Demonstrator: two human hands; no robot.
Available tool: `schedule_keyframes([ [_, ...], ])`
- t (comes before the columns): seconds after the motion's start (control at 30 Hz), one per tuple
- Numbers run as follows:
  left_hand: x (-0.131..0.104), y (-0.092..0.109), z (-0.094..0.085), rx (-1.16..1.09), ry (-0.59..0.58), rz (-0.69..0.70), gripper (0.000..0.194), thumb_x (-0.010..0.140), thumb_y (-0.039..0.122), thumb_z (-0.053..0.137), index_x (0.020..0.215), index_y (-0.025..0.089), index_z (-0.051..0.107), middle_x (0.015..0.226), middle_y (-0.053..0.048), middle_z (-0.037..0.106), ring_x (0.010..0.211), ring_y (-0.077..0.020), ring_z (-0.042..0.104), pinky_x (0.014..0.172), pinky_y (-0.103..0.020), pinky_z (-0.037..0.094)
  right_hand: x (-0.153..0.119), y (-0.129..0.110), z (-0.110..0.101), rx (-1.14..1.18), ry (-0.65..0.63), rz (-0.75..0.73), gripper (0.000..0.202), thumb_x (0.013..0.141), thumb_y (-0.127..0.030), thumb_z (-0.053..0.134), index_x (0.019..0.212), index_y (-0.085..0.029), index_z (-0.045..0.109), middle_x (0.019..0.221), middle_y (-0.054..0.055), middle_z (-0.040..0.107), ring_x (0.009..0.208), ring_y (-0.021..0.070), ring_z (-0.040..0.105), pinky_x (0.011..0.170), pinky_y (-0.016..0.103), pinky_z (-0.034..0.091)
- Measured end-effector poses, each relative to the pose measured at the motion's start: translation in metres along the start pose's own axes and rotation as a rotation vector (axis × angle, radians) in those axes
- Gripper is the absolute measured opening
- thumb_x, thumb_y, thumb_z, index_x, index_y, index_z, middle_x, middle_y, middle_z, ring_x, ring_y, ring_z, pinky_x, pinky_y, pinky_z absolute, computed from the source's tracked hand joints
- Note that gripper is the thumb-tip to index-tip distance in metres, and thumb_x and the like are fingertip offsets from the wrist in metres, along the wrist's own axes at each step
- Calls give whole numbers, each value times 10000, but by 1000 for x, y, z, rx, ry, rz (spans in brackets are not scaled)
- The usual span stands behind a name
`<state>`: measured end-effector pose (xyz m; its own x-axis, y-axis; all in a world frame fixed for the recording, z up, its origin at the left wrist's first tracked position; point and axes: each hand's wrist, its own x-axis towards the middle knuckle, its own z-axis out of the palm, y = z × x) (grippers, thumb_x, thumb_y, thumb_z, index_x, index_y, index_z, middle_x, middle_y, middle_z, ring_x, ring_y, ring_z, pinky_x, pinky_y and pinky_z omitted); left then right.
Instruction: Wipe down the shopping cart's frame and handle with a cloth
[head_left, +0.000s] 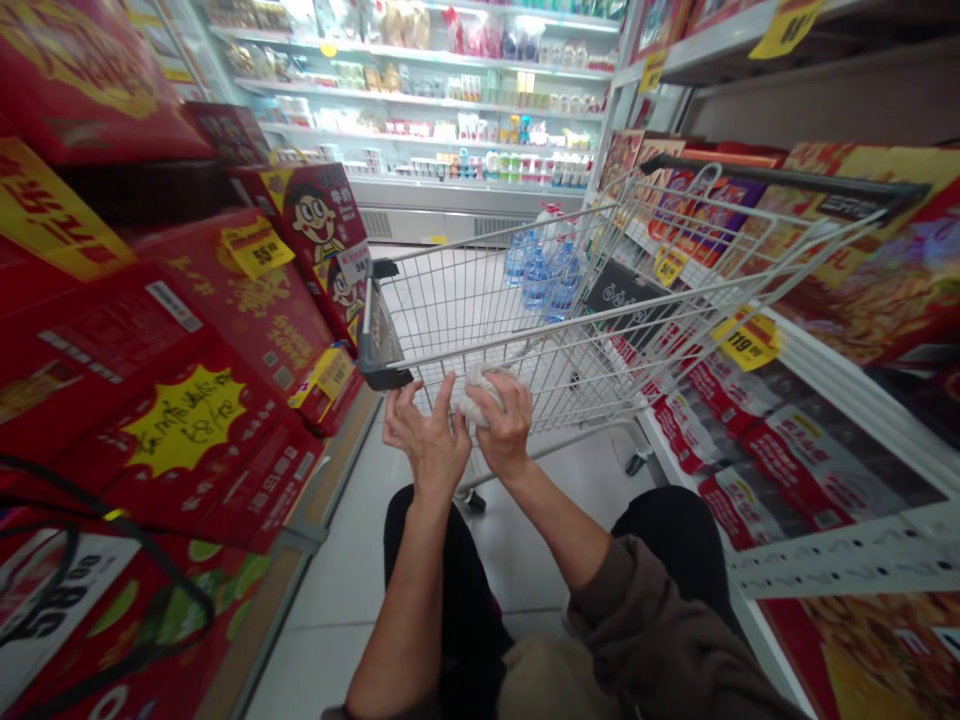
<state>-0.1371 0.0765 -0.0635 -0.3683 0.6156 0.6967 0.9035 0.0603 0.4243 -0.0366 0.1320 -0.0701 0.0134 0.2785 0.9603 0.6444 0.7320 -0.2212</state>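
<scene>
A wire shopping cart [495, 345] stands crosswise in front of me, with black plastic corners and a black handle on the far right. My right hand [508, 415] is closed around a crumpled whitish cloth [474, 400] and presses it near the cart's near side wires. Just left of it, my left hand [430, 435] is at the wires below the black corner, its fingers bent and spread apart. Whether those fingertips touch the wires I cannot tell. The cart's basket shows the floor through its mesh.
Red gift boxes [217, 310] with yellow price tags are stacked close on the left. Shelves of packaged goods [817, 450] line the right. Bottled water packs [536, 275] stand on the floor beyond the cart, before a lit refrigerated display [427, 205].
</scene>
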Motion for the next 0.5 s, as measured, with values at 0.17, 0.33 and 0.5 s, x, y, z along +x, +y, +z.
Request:
schedule_keyframes([
  [0.17, -3, 0, -3, 17, -9, -3, 496, 936, 276, 630, 1427, 338, 655, 1434, -173, 482, 1413, -437, 356, 1109, -694, 303, 4, 4, 1, -57, 188, 101, 261, 996, -137, 542, 1121, -241, 746, 1257, 108, 662, 1256, 232, 614, 1037, 426, 539],
  [0.33, -2, 1, -3, -5, -14, -22, 556, 859, 214, 667, 1406, 311, 677, 1431, -187, 470, 1418, -456, 341, 1100, -697, 320, -8, -1, 11, 1, 44, -49, 187, 1009, -207, 587, 1068, -265, 755, 1193, 70, 719, 1195, 208, 640, 1014, 390, 527],
  [0.5, -4, -5, -4, -32, -22, 2, 514, 911, 227, 627, 1417, 314, 654, 1428, -172, 486, 1426, -413, 377, 1138, -667, 299, -7, -1, 6, 26, 68, -36, 221, 1007, -183, 558, 1109, -255, 740, 1226, 83, 705, 1248, 215, 629, 1048, 402, 524],
])
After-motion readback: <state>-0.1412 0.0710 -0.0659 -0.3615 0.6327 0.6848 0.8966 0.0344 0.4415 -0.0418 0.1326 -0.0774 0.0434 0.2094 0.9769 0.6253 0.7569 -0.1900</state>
